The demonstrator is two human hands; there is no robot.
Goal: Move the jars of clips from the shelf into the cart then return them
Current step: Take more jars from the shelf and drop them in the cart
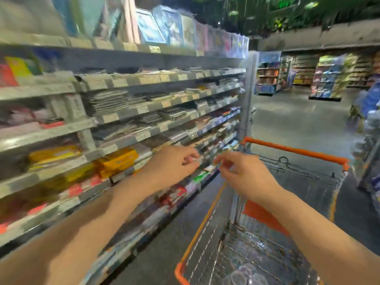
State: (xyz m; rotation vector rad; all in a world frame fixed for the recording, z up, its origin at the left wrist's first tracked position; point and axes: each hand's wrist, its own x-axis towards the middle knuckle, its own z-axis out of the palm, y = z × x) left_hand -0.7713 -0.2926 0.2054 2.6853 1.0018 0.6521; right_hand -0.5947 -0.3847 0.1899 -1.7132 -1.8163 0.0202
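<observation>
Overall: heavy motion blur, fine detail is lost. Shelf [144, 109] runs along the left, its tiers stacked with flat packs; yellow packs [117, 161] sit on a lower tier. Left hand [174, 163] is stretched out in front of a lower tier edge, fingers [191, 156] bent, tips close to the price rail. Cannot tell through the blur whether they pinch anything. Right hand [244, 175] is just beside it, over the gap between shelf and cart. Its fingers [224, 161] are bent toward the left hand; grasp likewise cannot be told. Hands near, not visibly touching. Cart [296, 151], a wire basket with orange rim, stands beside the shelf. Orange flap [261, 214] hangs inside it. Jars [244, 274]: clear rounded shapes on the basket floor at the near end; count unclear.
</observation>
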